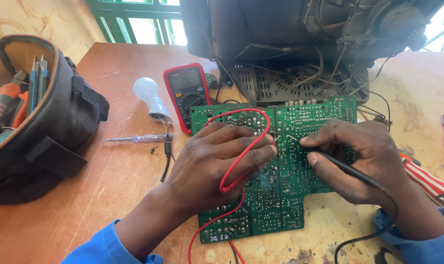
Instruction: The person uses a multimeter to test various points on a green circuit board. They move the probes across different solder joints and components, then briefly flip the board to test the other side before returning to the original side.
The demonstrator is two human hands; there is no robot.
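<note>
Left hand (222, 156): we see it closed on the thin red test probe (261, 139), its red lead looping over the fingers.
Right hand (363, 156): we see it pinching the slim black test probe (339, 164), tip touching the board.
Green circuit board (280, 195): flat on the worn wooden surface (109, 186), under both hands.
Red-cased multimeter (187, 95): just behind the board.
White light bulb (151, 98): left of the meter.

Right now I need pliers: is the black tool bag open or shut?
Open: the tool bag's mouth gapes, with orange-handled and blue-handled tools showing inside.
</note>
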